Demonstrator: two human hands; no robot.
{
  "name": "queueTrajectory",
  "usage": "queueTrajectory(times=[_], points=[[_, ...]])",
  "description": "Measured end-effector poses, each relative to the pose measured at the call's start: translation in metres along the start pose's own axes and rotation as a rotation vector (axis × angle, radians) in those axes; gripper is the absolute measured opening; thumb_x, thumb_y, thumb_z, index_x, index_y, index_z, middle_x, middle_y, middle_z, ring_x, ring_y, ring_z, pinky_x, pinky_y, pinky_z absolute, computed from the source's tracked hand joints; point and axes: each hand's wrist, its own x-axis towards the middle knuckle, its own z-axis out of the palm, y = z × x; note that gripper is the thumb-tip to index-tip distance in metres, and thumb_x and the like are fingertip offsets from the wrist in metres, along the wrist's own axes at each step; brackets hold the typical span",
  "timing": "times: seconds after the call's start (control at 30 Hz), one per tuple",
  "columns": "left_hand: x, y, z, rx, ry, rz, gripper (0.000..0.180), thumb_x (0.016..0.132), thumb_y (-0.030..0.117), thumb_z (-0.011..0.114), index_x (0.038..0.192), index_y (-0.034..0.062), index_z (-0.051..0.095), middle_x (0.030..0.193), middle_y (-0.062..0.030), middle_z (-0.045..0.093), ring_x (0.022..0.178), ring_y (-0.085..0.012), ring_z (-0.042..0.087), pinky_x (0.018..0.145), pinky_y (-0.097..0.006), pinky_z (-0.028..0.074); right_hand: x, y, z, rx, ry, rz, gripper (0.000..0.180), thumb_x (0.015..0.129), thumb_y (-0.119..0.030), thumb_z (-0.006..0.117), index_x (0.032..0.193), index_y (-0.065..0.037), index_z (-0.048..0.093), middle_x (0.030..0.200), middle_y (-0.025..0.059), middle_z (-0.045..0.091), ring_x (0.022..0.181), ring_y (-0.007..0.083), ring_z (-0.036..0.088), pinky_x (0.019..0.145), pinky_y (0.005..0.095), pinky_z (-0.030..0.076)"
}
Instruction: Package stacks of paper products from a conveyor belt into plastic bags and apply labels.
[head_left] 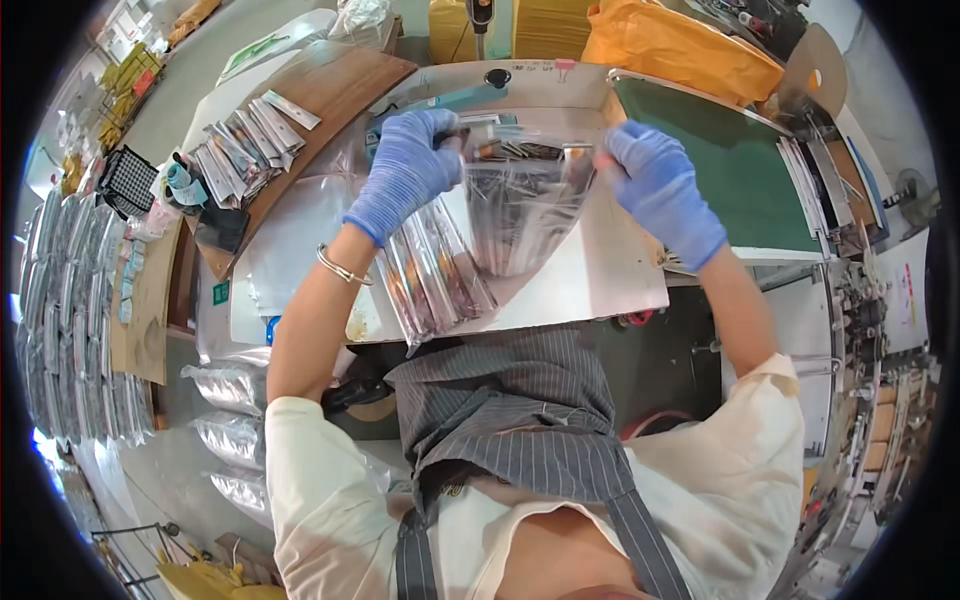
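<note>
From the head view, our left hand (pixel 408 165) and right hand (pixel 660 190) each pinch a top corner of a clear bag (pixel 520 205), held open above the tabletop (pixel 600 280). We judge filling underway; next, steady insertion of foil packets (pixel 435 275) lying near-left.
</note>
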Motion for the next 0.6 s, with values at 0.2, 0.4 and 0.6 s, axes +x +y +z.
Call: queueTrajectory(times=[0.2, 0.4, 0.6], points=[[-0.005, 0.021, 0.013, -0.776, 0.134, -0.254, 0.008, 0.076, 0.004, 0.057, 0.072, -0.0018, 0.06, 0.06, -0.0059, 0.058, 0.051, -0.0101, 0.056, 0.051, -0.024, 0.047, 0.023, -0.03, 0.065, -0.381, 0.293, -0.038, 0.025, 0.07, -0.011, 0.063, 0.091, -0.002, 0.054, 0.081, 0.0133, 0.055, 0.079, 0.0305, 0.055, 0.063, 0.0366, 0.045], [-0.054, -0.01, 0.107, -1.33, 0.014, -0.122, 0.084, 0.056, 0.021, 0.083, 0.123, 0.0045, 0.036, 0.119, -0.0102, 0.047, 0.106, -0.0174, 0.048, 0.088, -0.032, 0.042, 0.05, -0.003, 0.102, 0.046, 0.33, -0.02, 0.013, 0.075, -0.013, 0.06, 0.084, -0.005, 0.055, 0.066, 0.0109, 0.055, 0.057, 0.034, 0.055, 0.054, 0.038, 0.045], [-0.026, -0.044, 0.202, -1.072, 0.088, -0.686, 0.04, 0.063, 0.01, 0.077, 0.098, 0.0035, 0.059, 0.089, -0.0044, 0.063, 0.079, -0.0131, 0.059, 0.069, -0.028, 0.049, 0.103, 0.149, 0.21, -0.15, 0.14, 0.471, 0.025, 0.085, -0.029, 0.052, 0.083, -0.004, 0.053, 0.074, 0.0181, 0.058, 0.064, 0.0351, 0.056, 0.058, 0.0422, 0.043]])
